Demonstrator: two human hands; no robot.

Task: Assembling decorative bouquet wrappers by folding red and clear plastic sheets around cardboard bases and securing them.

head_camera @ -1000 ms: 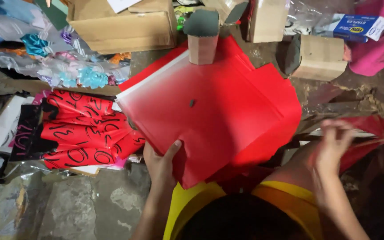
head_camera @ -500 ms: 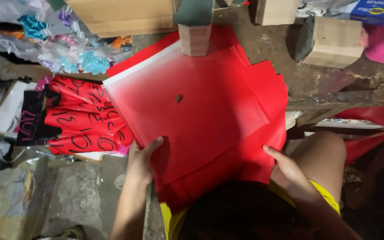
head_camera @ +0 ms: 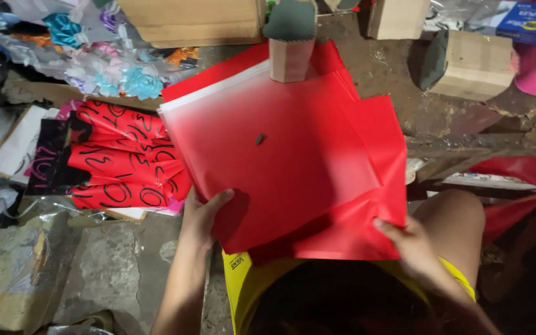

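Both hands were clamped on the red sheet stack [head_camera: 280,167]: left hand [head_camera: 203,214] at its near-left edge, right hand [head_camera: 407,242] pinching the near-right corner, stack fanning away from them.

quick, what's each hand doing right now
Left hand: closed on the near-left edge of the red sheets.
Right hand: closed on the sheets' near-right corner.

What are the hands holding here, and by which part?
Both hold the stack of red sheets by its near edge: the left hand at the near left corner, the right hand at the near right corner.
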